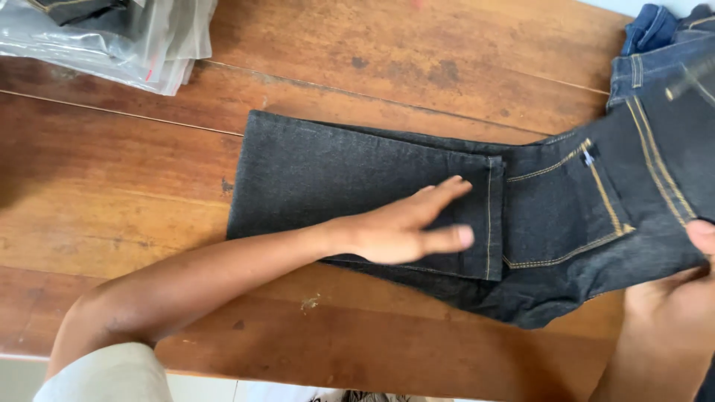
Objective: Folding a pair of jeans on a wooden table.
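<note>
A pair of dark grey jeans (335, 171) with yellow stitching lies folded across a wooden table (134, 193). The leg is folded back so its hem sits next to the back pocket (566, 208). My left hand (406, 223) lies flat on the folded leg near the hem, fingers spread, pressing the cloth down. At the right edge of the view, my right hand (681, 286) grips the waist end of the jeans, thumb on top, lifting that part slightly off the table.
A stack of clear plastic bags (112, 37) holding dark garments sits at the table's far left corner. Blue denim (655, 37) lies at the far right corner. The table's near edge runs along the bottom of the view.
</note>
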